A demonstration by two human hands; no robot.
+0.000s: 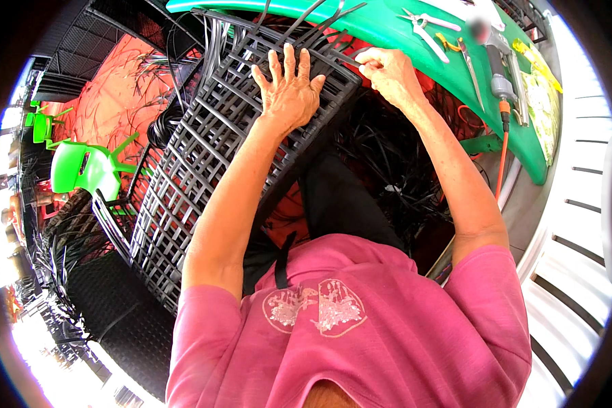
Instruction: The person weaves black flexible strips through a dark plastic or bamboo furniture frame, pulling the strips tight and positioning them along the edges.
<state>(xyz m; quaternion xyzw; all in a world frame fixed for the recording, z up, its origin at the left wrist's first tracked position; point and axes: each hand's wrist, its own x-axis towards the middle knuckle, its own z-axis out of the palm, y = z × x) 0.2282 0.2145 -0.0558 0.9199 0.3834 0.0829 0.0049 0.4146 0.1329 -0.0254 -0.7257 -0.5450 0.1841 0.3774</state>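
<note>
Two hands are at the upper end of a black woven wicker panel (pixel 207 126), whose long axis runs slantwise from its upper right corner, beside the green counter's (pixel 534 153) near edge, down to the lower left; the left hand (pixel 289 92) lies palm down on the lattice, fingers spread wide, gripping nothing; the right hand (pixel 387 75) is just off the panel's upper right corner, fingers curled and thumb closed in a pinch, apparently on a thin black strip (pixel 345 58); the relation that matters is the strip's line, which goes leftward from the right fingertips toward the panel's top edge, so the right hand is the nearer to that corner and the left lies inward of it; scissors (pixel 472 75) and white-handled pruning shears (pixel 432 34) lie along the counter's far side, apart from both hands; the strip's other end is lost among loose strands, the right fingertips partly cover its grip, the left palm's contact is hidden, and whatever bears the panel's weight cannot be told.
</note>
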